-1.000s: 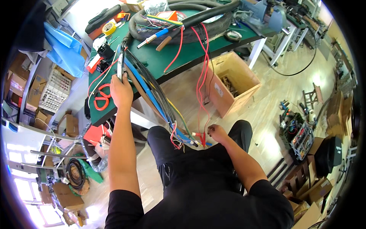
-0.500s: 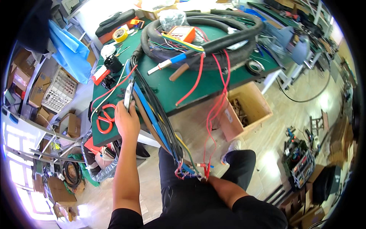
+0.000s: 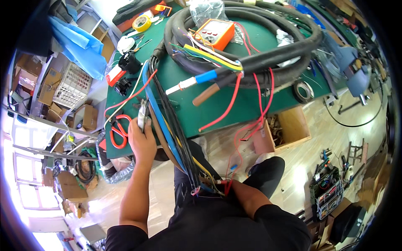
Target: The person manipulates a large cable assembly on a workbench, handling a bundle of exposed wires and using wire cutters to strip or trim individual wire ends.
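Note:
My left hand (image 3: 142,142) is closed around a slim silver metal hand tool (image 3: 142,113) at the green table's near edge; its exact kind is unclear. Beside it runs a bundle of stripped cable wires (image 3: 171,125), black, blue, brown and yellow, hanging from the table down to my lap. At the lower end of that bundle is my right hand (image 3: 229,188), its fingers hidden among the wires and against my dark clothes. Red-handled scissors (image 3: 120,131) lie just left of my left hand. A red wire (image 3: 134,94) crosses the table above the tool.
A thick black cable coil (image 3: 251,77) covers much of the green table (image 3: 176,113), with an orange-edged meter (image 3: 215,33) inside it. Yellow tape (image 3: 141,24) and a grey tape roll (image 3: 303,91) lie around. Below stands a wooden box (image 3: 293,129); a toolbox (image 3: 326,190) sits on the floor.
The view has shifted, and the table looks closer. My left hand and the silver tool sit lower against the wires. My right hand remains at the bundle's lower end.

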`<state>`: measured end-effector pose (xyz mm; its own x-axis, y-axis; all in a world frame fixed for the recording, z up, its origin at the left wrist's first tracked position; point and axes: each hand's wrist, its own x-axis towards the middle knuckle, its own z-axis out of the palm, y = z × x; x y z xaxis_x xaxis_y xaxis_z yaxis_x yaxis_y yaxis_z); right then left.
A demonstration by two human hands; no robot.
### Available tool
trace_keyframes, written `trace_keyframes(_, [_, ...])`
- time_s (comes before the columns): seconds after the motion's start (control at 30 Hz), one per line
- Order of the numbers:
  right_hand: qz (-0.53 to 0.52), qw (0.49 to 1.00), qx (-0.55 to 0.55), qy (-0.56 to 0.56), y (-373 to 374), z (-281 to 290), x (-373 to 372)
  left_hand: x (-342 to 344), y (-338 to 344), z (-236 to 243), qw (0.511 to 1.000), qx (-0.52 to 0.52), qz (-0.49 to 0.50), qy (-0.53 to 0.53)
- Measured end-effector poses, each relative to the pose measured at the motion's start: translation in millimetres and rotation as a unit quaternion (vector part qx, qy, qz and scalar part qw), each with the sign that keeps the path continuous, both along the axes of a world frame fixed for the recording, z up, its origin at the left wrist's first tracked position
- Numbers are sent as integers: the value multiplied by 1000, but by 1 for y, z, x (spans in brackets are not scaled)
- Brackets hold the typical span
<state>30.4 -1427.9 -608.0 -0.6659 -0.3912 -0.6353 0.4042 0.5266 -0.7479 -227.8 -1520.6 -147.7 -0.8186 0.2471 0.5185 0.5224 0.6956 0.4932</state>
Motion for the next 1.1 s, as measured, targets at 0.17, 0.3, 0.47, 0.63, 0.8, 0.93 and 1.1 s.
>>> trace_keyframes(0.17, [-153, 987, 58, 4, 74, -19, -2, -9, 4, 1, 992, 110, -34, 56])
trace_keyframes(0.3, [-322, 900, 216, 199, 121, 124, 40, 10, -13, -1, 967, 252, -32, 23])
trace_keyframes(0.47, [-564, 767, 140, 272, 112, 310, 59, 89, 19, 21, 916, 297, -248, -107])
trace_keyframes(0.63, [-609, 719, 130, 309, 133, 334, 53, 53, 23, 22, 990, 80, -66, 91])
trace_keyframes(0.8, [-615, 743, 189, 183, 170, 267, 62, 29, 36, 49, 989, 96, -88, 75])
trace_keyframes(0.93, [-576, 785, 195, 120, 208, 177, 52, 50, 121, 54, 939, 141, -311, 34])
trace_keyframes(1.1, [-787, 602, -88, -101, 201, 64, 37, 3, 176, 57, 924, -191, -66, 324])
